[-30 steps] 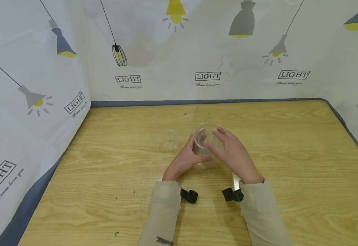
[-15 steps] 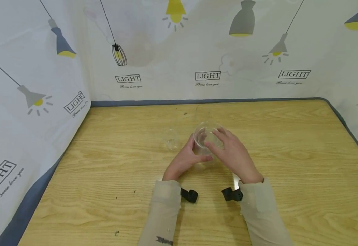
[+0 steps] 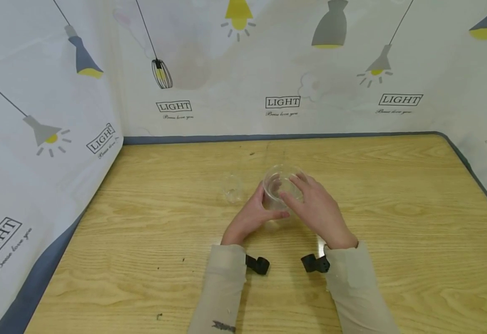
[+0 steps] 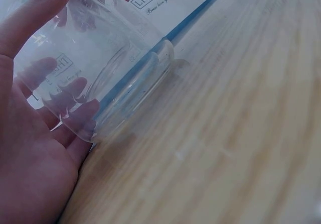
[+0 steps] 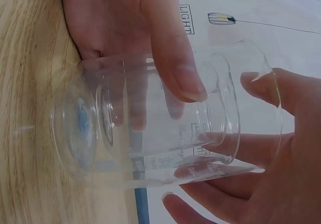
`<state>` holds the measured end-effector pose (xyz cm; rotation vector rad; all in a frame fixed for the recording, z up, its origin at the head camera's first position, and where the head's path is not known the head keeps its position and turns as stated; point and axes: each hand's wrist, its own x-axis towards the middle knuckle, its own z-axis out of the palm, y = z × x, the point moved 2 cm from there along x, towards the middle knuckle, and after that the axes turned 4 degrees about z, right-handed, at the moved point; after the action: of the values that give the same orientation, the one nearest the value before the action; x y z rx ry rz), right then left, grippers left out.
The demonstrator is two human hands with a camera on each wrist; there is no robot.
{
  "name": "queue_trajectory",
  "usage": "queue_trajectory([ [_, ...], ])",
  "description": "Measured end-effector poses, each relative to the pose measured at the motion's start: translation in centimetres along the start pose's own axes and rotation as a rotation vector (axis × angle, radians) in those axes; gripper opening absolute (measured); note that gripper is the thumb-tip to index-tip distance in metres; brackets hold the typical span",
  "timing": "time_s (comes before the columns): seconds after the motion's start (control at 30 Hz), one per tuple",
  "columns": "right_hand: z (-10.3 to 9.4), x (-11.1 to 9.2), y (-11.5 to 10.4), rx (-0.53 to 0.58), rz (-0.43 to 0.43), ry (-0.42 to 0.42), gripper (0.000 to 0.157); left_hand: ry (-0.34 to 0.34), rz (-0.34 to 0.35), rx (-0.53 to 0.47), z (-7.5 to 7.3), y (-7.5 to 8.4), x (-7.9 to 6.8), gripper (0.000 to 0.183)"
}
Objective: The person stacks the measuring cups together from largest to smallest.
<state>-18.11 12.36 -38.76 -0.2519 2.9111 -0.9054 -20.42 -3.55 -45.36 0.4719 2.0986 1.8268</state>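
A large clear beaker [image 3: 273,204] stands on the table with a smaller clear beaker [image 5: 165,128] nested inside it. My left hand [image 3: 251,215] grips the large beaker from the left, thumb across its near side and fingers spread around the far side, as the left wrist view shows. From the right, my right hand [image 3: 320,211] reaches over the top, its thumb and index finger inside the mouth at the inner beaker's rim; other fingers lie outside the large beaker. Another small clear glass vessel [image 3: 232,192] sits on the table to the left.
The wooden table [image 3: 143,232] is bordered at the back and sides by a white curtain [image 3: 226,69] printed with lamps. Black wrist cameras, one on the left sleeve [image 3: 226,278] and one on the right sleeve [image 3: 352,273], jut inward above the table.
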Motion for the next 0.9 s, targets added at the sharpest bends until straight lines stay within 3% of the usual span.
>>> queue_trajectory([
  [0.27,0.01,-0.05,-0.12,-0.034,-0.002,0.021,0.076,-0.011,0.016,0.011,0.05,0.66,-0.24,0.094],
  [0.63,-0.09,-0.13,-0.22,-0.024,0.013,0.029,0.074,-0.014,0.027,0.010,0.00,0.40,-0.09,0.092],
  [0.9,-0.14,-0.16,-0.28,-0.053,0.022,0.033,0.071,-0.001,-0.028,0.032,0.01,0.29,-0.11,0.093],
])
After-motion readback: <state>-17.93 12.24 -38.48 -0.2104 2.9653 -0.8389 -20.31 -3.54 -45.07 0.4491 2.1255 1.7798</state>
